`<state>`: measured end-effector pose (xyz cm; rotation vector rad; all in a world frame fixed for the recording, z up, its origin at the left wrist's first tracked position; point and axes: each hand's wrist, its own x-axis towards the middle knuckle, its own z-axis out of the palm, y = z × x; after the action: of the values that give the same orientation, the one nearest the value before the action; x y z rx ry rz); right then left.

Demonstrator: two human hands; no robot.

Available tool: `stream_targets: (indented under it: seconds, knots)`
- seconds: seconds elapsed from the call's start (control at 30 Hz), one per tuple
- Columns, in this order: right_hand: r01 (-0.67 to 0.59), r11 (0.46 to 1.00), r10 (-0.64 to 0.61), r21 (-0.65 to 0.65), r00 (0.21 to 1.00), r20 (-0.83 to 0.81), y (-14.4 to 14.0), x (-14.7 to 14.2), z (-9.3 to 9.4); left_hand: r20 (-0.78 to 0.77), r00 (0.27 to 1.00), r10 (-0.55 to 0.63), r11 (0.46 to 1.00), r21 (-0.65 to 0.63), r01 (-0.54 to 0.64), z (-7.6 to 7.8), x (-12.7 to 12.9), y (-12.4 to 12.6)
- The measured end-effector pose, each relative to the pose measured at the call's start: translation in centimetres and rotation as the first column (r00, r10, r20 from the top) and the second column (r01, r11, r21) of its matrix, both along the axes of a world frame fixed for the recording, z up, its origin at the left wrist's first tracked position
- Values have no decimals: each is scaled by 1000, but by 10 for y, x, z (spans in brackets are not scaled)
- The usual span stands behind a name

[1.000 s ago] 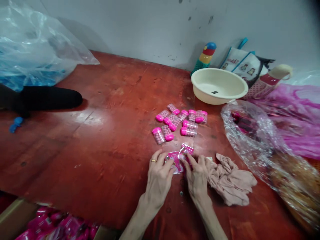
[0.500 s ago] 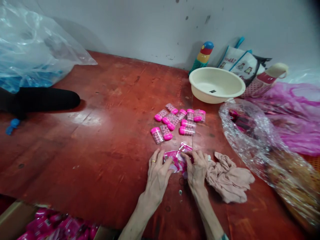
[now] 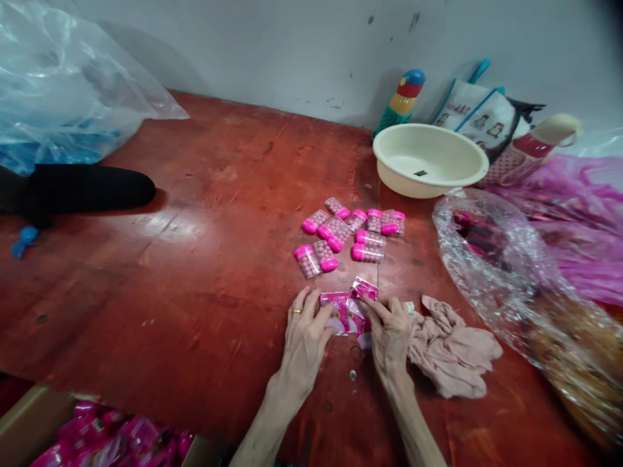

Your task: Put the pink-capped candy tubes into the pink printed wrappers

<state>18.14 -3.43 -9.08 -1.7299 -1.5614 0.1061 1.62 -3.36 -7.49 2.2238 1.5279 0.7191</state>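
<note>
Left hand (image 3: 305, 337) and right hand (image 3: 389, 334) pinching pink sachet (image 3: 346, 314) flat on red table (image 3: 195, 259), pink-capped vials (image 3: 348, 235) just beyond, beige cloth (image 3: 450, 353) beside right hand.

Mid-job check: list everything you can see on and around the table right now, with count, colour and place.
sachets: a few, pink, under both hands
capsule tubes: about ten, clear with pink caps, beyond the hands
cloth: one, beige, right of the hands
basin: one, cream, far right
clear bag: one, right edge
pink plastic: far right
blue-tinted bag: one, far left
carton of pink packs: one, lower left
table: one, red-brown
left hand: ring, fingers on sachets
right hand: fingers on sachets
</note>
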Motion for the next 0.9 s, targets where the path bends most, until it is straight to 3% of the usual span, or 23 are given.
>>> stream_targets:
  seconds: [0.17, 0.37, 0.57, 0.9]
  knots:
    - [-27, 996, 39, 88, 991, -129, -22, 2, 11, 52, 999, 10, 1000, -11, -10, 6, -6, 2]
    - [141, 968, -65, 209, 940, -334, -42, 6, 6, 91, 994, 63, 998, 18, -65, 20, 14, 18]
    - [186, 972, -104, 147, 891, -441, -42, 13, -8, 9, 998, 54, 987, 150, -55, 15, 60, 20]
    - [169, 980, -98, 108, 874, -476, -39, 12, -6, -64, 976, 206, 978, -12, -207, 25, 80, 24]
